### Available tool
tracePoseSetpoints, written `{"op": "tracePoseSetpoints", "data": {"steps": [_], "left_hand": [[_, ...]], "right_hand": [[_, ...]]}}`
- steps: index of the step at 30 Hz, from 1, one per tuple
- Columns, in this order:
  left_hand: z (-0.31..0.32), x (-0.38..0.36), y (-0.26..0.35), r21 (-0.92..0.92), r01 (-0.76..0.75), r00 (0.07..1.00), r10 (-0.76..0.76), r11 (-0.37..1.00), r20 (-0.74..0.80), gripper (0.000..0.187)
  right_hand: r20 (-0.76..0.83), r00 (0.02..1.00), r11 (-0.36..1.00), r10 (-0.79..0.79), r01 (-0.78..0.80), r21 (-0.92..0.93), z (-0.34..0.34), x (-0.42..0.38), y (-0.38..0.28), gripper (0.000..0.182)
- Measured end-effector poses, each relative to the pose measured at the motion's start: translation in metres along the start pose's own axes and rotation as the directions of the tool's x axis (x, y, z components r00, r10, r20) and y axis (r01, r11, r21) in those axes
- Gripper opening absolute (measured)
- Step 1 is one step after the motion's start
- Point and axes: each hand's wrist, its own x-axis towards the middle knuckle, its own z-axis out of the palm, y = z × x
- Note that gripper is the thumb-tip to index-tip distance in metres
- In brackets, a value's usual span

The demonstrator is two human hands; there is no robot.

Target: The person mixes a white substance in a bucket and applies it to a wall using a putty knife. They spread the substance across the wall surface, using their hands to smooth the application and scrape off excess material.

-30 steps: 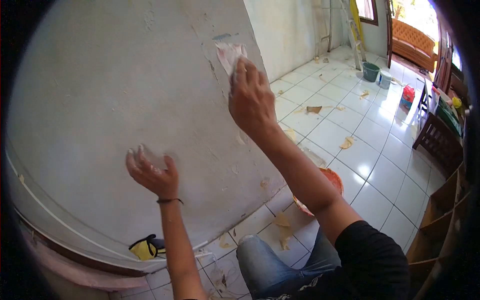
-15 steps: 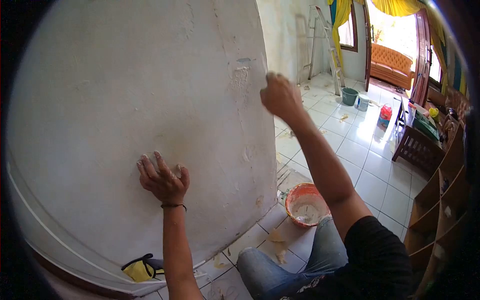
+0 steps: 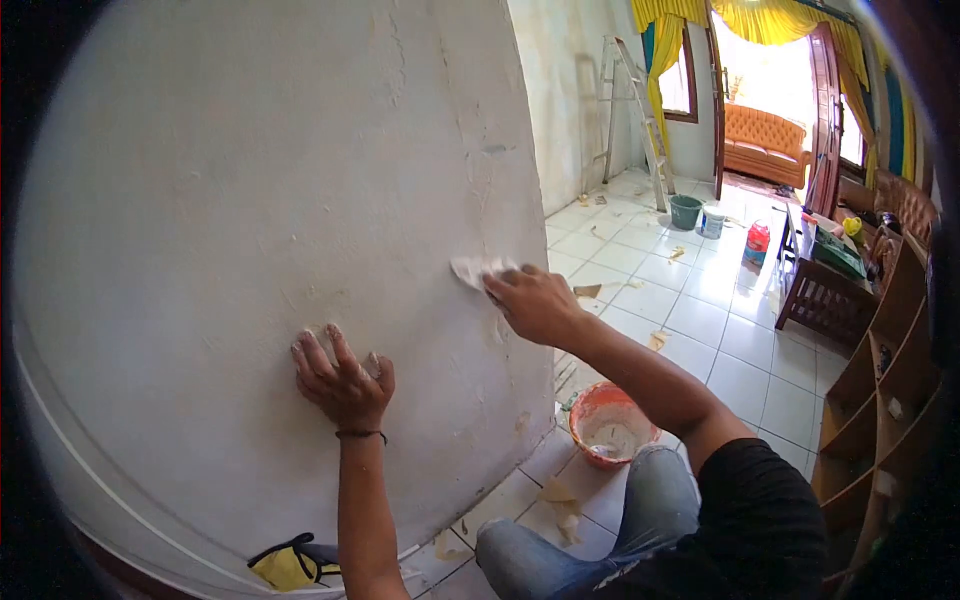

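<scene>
My right hand (image 3: 535,302) grips a putty knife (image 3: 474,270), its pale, smeared blade turned left against the wall (image 3: 230,230); the handle is mostly hidden in my fist. To the left and lower down, my left hand (image 3: 345,385) rests on the same wall with its fingers spread and holds nothing. White residue marks its fingertips. Rough patches and thin cracks run down the wall above and around the blade. An orange-red bucket (image 3: 583,445) with whitish paste inside stands on the floor by my knee, below my right forearm.
A yellow-and-black cloth item (image 3: 285,566) lies at the wall's foot. Peeled scraps (image 3: 565,505) litter the tiles. Farther back are a stepladder (image 3: 648,120), a green bucket (image 3: 685,212), a white pail (image 3: 712,222) and a red container (image 3: 757,243). Wooden shelves (image 3: 850,435) stand right.
My right hand has come down and leftward, bringing the putty knife's blade onto the wall. My left hand stays on the wall. The camera view has shifted slightly.
</scene>
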Motion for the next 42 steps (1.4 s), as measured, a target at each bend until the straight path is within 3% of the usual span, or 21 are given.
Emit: {"op": "tracePoseSetpoints", "data": {"steps": [2, 6, 7, 10, 11, 12, 14, 16, 17, 19, 20, 22, 24, 26, 29, 32, 36, 38, 39, 40, 42], "left_hand": [[0.001, -0.001, 0.000, -0.009, 0.017, 1.000, -0.017, 1.000, 0.026, 0.063], [-0.003, -0.001, 0.002, 0.003, 0.025, 0.999, -0.025, 1.000, 0.028, 0.065], [-0.003, -0.001, 0.001, -0.017, 0.024, 0.999, -0.023, 1.000, 0.044, 0.065], [-0.004, -0.002, 0.001, -0.013, 0.008, 0.999, -0.007, 1.000, 0.047, 0.066], [-0.004, -0.003, 0.001, -0.001, 0.003, 0.999, -0.003, 1.000, 0.051, 0.066], [-0.004, -0.002, 0.001, 0.009, -0.001, 0.999, 0.001, 1.000, 0.055, 0.067], [-0.004, -0.001, 0.003, 0.011, -0.010, 0.998, 0.009, 1.000, 0.054, 0.066], [-0.005, 0.000, 0.005, 0.029, 0.004, 0.999, -0.005, 1.000, 0.049, 0.065], [-0.007, -0.001, 0.006, 0.017, -0.004, 0.998, 0.003, 1.000, 0.069, 0.065], [-0.005, 0.001, 0.004, 0.014, -0.019, 0.999, 0.018, 1.000, 0.028, 0.064], [-0.005, 0.001, 0.003, 0.014, -0.029, 0.999, 0.028, 0.999, 0.039, 0.064], [-0.003, 0.000, 0.003, 0.043, -0.037, 0.999, 0.036, 0.998, 0.038, 0.065], [-0.003, 0.000, 0.003, 0.051, -0.044, 0.998, 0.042, 0.998, 0.041, 0.065], [-0.003, 0.000, 0.004, 0.061, -0.051, 0.998, 0.048, 0.997, 0.045, 0.065], [-0.002, 0.000, 0.003, 0.078, -0.053, 0.997, 0.048, 0.996, 0.060, 0.066], [0.000, -0.001, 0.004, 0.090, -0.059, 0.997, 0.055, 0.994, 0.051, 0.067], [-0.003, 0.003, 0.007, 0.087, -0.057, 0.998, 0.054, 0.995, 0.033, 0.067], [-0.005, 0.004, 0.010, 0.073, -0.056, 0.997, 0.052, 0.996, 0.055, 0.067], [-0.005, 0.005, 0.010, 0.100, -0.049, 0.998, 0.044, 0.994, 0.048, 0.068], [-0.005, 0.005, 0.010, 0.120, -0.050, 0.998, 0.045, 0.991, 0.047, 0.070], [-0.001, 0.006, 0.008, 0.136, -0.079, 0.997, 0.078, 0.988, 0.013, 0.069]], "right_hand": [[0.069, 0.996, 0.998, -0.052, 0.054, -0.025, -0.020, -0.004, 0.016, 0.034], [-0.288, 0.931, 0.966, 0.226, -0.253, -0.059, -0.064, 0.046, 0.043, 0.041], [-0.458, 0.872, 0.967, 0.172, -0.239, -0.091, -0.062, 0.067, 0.054, 0.044], [-0.427, 0.873, 0.933, 0.236, -0.327, -0.152, -0.047, 0.112, 0.067, 0.046], [-0.503, 0.861, 0.912, 0.074, -0.263, -0.316, -0.020, 0.119, 0.068, 0.050], [-0.372, 0.911, 0.931, 0.176, -0.277, -0.238, -0.012, 0.115, 0.054, 0.051], [-0.329, 0.937, 0.935, 0.121, -0.219, -0.278, 0.008, 0.091, 0.038, 0.052], [-0.333, 0.942, 0.978, -0.047, -0.024, -0.207, 0.027, 0.054, 0.036, 0.048], [-0.316, 0.948, 0.979, -0.030, -0.036, -0.201, 0.033, 0.034, 0.040, 0.048], [-0.065, 0.978, 0.976, -0.196, 0.188, -0.114, 0.022, 0.003, 0.037, 0.046], [-0.062, 0.980, 0.978, -0.188, 0.181, -0.103, 0.009, -0.002, 0.037, 0.046], [0.181, 0.982, 0.995, 0.051, -0.035, -0.090, -0.050, 0.012, 0.045, 0.045], [-0.136, 0.975, 0.984, 0.174, -0.176, -0.007, -0.070, 0.048, 0.066, 0.042], [-0.358, 0.915, 0.981, 0.186, -0.194, 0.014, -0.092, 0.081, 0.078, 0.034], [-0.441, 0.888, 0.990, 0.134, -0.135, 0.029, -0.091, 0.113, 0.079, 0.033], [-0.300, 0.948, 0.990, 0.102, -0.127, -0.065, -0.074, 0.115, 0.067, 0.035], [-0.206, 0.969, 0.980, -0.138, 0.103, -0.172, -0.003, 0.056, 0.038, 0.036], [-0.019, 0.984, 0.984, -0.179, 0.178, -0.024, 0.027, 0.015, 0.028, 0.038], [-0.125, 0.962, 0.969, -0.243, 0.234, -0.078, 0.056, -0.010, 0.031, 0.038], [-0.091, 0.971, 0.975, -0.222, 0.217, -0.056, 0.069, -0.030, 0.033, 0.038], [0.203, 0.952, 0.972, -0.228, 0.213, 0.095, 0.089, -0.074, 0.039, 0.032]]}}
